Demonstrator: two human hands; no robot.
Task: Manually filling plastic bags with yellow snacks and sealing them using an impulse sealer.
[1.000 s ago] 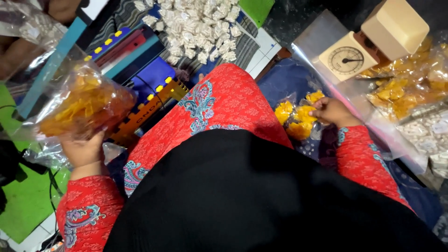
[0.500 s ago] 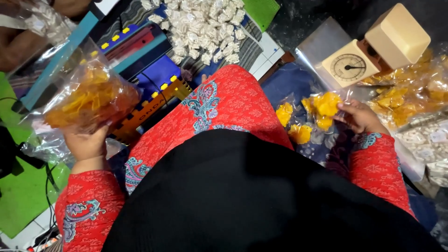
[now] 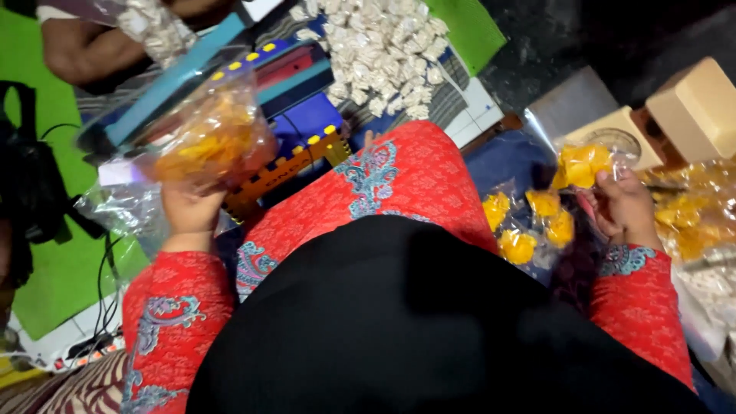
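1. The left hand [image 3: 188, 211] is closed around the lower end of a clear plastic bag filled with orange-yellow snack pieces [image 3: 211, 138], holding it up at the left, above the lap.
2. The right hand [image 3: 629, 207] is pinched on a small clear packet of yellow pieces [image 3: 584, 165], lifted just in front of a beige dial weighing scale [image 3: 613, 138]. The two hands are well apart, one on each side of the knee.
3. Handled well, the big bag would stay gripped below its load with the mouth upward so nothing spills; whether the mouth is open cannot be told, as the plastic is blurred.
4. The small packet is best held by its top edge, as it seems to be, so the contents settle to the bottom.
5. Just beside the right hand, several more small yellow-filled packets [image 3: 529, 222] lie on a dark blue cloth [image 3: 506, 165] by the red patterned knee [image 3: 406, 184].
6. Further right lie clear bags of orange-yellow snacks [image 3: 694, 211], and a beige box [image 3: 698, 107] sits beyond the scale.
7. Behind the large bag stands a blue machine with yellow studs [image 3: 299, 130], likely a sealer, beside a heap of pale wrapped sweets [image 3: 383, 54].
8. At upper left another person's arm [image 3: 84, 54] rests on a green mat [image 3: 46, 261].
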